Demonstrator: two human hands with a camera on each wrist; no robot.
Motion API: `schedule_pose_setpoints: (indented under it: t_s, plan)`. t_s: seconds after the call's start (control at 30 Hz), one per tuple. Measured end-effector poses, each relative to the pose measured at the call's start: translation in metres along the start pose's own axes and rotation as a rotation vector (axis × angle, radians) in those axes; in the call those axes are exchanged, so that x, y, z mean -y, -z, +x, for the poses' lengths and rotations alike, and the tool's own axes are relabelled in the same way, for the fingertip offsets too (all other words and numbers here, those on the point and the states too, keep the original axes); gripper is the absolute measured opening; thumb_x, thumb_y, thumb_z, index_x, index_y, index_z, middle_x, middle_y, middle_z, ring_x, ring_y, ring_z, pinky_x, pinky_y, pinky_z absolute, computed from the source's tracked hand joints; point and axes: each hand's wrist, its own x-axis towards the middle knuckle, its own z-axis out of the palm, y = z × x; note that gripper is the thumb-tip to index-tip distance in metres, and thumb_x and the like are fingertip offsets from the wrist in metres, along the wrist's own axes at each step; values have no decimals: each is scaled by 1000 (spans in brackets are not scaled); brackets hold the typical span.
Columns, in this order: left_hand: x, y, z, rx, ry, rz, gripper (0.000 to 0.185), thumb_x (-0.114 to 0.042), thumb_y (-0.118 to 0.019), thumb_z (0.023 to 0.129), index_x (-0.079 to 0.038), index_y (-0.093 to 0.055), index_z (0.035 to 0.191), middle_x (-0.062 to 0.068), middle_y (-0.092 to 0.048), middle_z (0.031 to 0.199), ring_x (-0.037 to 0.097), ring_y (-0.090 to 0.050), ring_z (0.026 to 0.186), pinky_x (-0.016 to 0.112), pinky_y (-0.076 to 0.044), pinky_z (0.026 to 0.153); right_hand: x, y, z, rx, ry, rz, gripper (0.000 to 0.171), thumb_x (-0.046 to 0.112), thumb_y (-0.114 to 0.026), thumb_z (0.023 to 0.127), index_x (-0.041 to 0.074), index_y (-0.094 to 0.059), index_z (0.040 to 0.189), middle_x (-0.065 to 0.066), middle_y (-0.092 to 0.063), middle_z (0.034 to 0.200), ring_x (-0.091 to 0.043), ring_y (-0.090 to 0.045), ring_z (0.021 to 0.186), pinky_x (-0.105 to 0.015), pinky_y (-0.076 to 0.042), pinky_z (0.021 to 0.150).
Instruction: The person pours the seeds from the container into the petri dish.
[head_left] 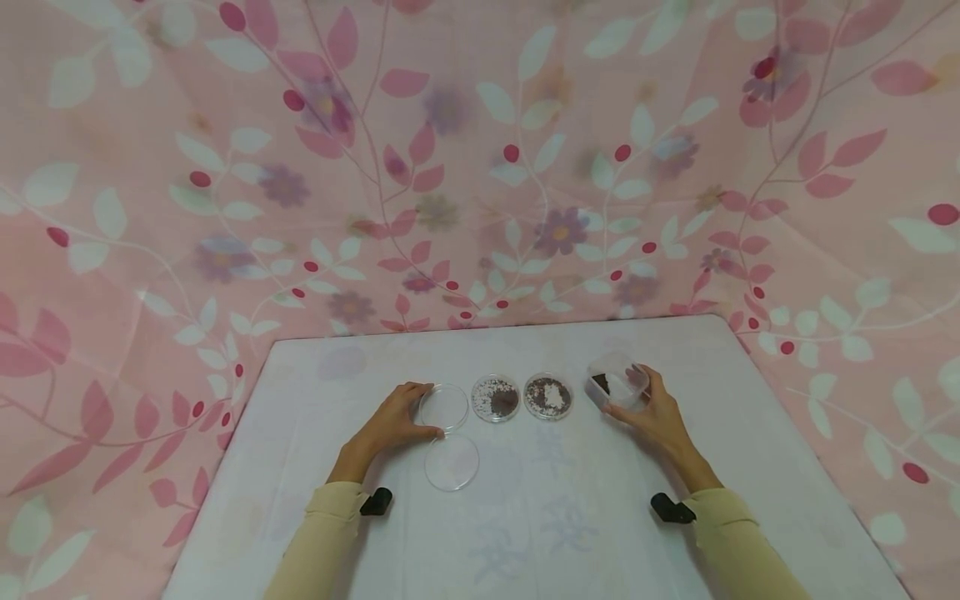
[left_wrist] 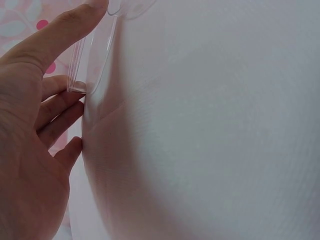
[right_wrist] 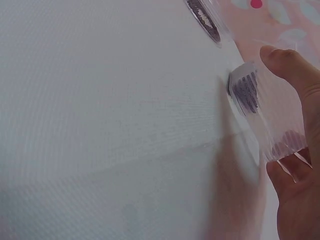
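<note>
The left hand (head_left: 390, 427) holds an empty clear round dish (head_left: 444, 407) by its rim, thumb and fingers curled around it, on the white table (head_left: 555, 517). Its flat clear lid (head_left: 452, 462) lies just in front. The right hand (head_left: 654, 410) grips a tilted clear plastic box (head_left: 617, 382) holding dark crumbs. Between them sit two dishes (head_left: 496, 397) of brown and white grains.

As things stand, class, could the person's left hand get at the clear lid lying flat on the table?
Probably yes: the left hand grips an empty dish, and the lid lies just beside it with nothing between.
</note>
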Motion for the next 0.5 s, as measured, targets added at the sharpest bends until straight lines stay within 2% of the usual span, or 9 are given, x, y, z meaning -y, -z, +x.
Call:
schedule_pose_setpoints:
  t_s: [0.3,0.5]
  plan:
    - [0,-1,0,-3,15,-11,92,-54,-86,65,-15,-53,141,10,-54,137,28,-49,131,50,-41,112,11,2,11,-32,79,22,97,25,-89,70,5,-32,146,-23,-52,142,-39,-46,133,-59,-39,108]
    - [1,-2,0,-5,22,-13,93,-55,-86,64,-15,-53,141,9,-55,137,28,-49,131,50,-41,112,23,2,21,-39,129,-32,96,20,-90,68,5,-34,145,-23,-54,140,-41,-51,128,-58,-42,105]
